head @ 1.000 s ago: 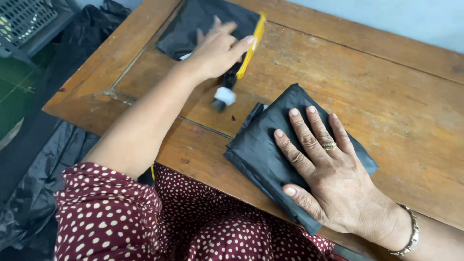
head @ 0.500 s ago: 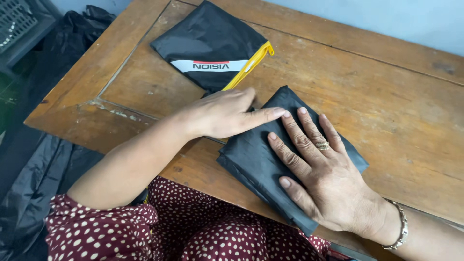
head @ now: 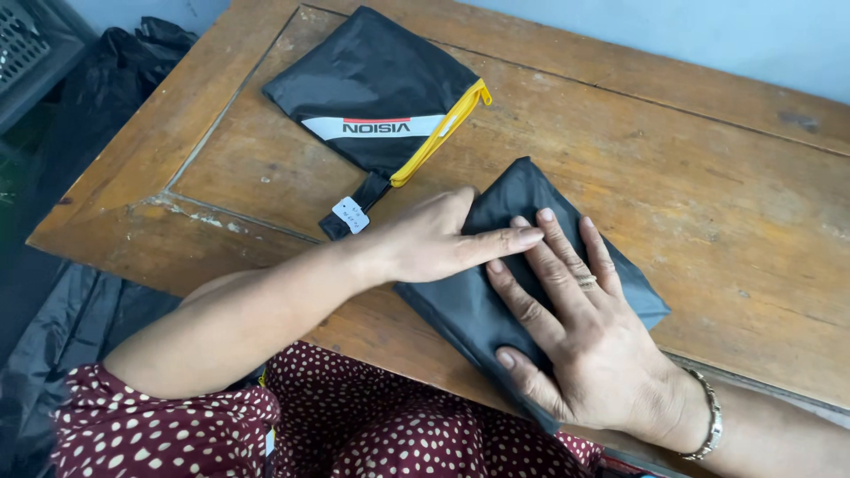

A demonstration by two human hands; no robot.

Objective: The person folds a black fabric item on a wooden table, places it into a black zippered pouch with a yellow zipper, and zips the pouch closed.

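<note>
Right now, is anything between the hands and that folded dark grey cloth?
Nothing visible. The right hand lies flat on the folded dark grey cloth, and the left hand presses its edge with fingers touching.

Small workshop: worn wooden table (head: 708, 177), black fabric heaps (head: 115, 71), crate (head: 35, 53).

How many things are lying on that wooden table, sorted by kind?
Folded dark grey fabric bundle, under both hands: 1
Black zip pouch with yellow zipper and a hanging tag: 1
Total: 2
</note>
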